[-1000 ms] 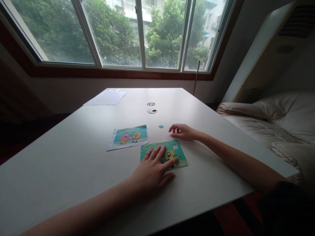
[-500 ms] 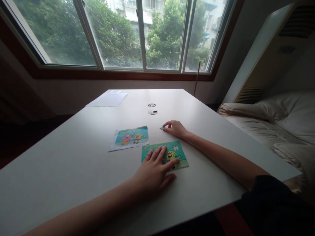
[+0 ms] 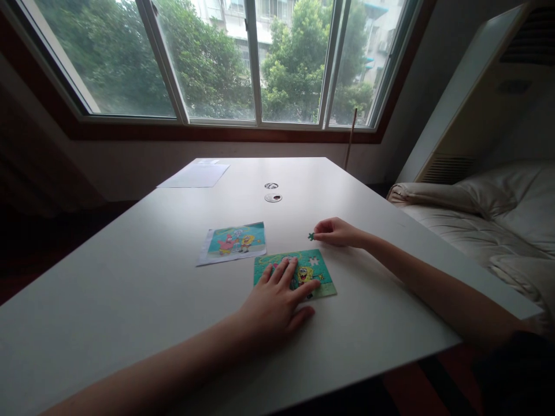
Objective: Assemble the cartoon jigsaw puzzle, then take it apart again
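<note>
My left hand [image 3: 280,294] lies flat with spread fingers on a green cartoon jigsaw puzzle [image 3: 327,283], covering its left and middle part. A white gap [image 3: 313,262] shaped like one piece shows near the puzzle's upper right. Beyond that corner, my right hand [image 3: 338,232] pinches a small green puzzle piece [image 3: 311,236] between thumb and fingers, just above the table. A printed picture sheet [image 3: 236,241] with the cartoon figures lies left of the puzzle, close to its upper left corner.
The white table [image 3: 130,277] extends toward the window. White papers [image 3: 195,174] rest at its far left edge. Two round table inserts [image 3: 273,197] sit near the middle. A pale padded sofa [image 3: 468,214] stands to the right.
My right hand has drawn the puzzle piece rightward and nearer to me, lifting it. My left hand stays on the puzzle. The view has shifted slightly.
</note>
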The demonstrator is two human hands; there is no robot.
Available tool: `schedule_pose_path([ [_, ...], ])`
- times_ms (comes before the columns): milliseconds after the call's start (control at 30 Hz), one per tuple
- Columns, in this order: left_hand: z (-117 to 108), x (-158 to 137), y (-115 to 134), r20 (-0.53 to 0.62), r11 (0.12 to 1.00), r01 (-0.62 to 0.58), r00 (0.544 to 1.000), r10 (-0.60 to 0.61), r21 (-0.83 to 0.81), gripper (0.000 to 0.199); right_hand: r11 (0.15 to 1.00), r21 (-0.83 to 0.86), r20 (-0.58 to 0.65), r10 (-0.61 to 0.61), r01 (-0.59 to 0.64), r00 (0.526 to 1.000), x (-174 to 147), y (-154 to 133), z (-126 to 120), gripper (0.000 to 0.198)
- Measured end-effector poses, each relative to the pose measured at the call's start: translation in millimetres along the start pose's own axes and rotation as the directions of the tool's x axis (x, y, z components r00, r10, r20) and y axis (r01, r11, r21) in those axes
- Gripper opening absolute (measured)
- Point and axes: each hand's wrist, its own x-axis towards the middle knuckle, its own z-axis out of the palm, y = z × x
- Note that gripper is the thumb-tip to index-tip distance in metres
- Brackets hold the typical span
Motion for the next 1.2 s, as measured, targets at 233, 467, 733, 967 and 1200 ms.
schedule_pose_path([
  [233,-2,0,1,0.002,1.000,-0.002,1.000,0.002,0.009,0.046,0.991,0.132,0.172,-0.041,0.018,0.984,-24,-15,-6,0.031],
  [467,-1,0,0,-0.002,1.000,-0.006,1.000,0.006,0.011,0.045,0.985,-0.107,0.214,-0.111,0.136,0.970,-26,-27,12,0.029],
  [733,0,0,1,-0.001,1.000,-0.007,1.000,0.007,0.009,0.046,0.955,-0.236,0.157,-0.143,0.178,0.977,-26,-24,16,0.022],
  [967,0,0,0,-0.011,1.000,-0.005,1.000,0.005,-0.005,0.045,0.925,-0.349,0.092,-0.125,0.150,0.988,-27,-24,23,0.015],
  [1200,2,0,0,-0.018,1.000,-0.007,1.000,0.006,-0.003,0.046,0.931,-0.352,0.069,-0.072,0.092,0.995,-24,-22,23,0.016],
])
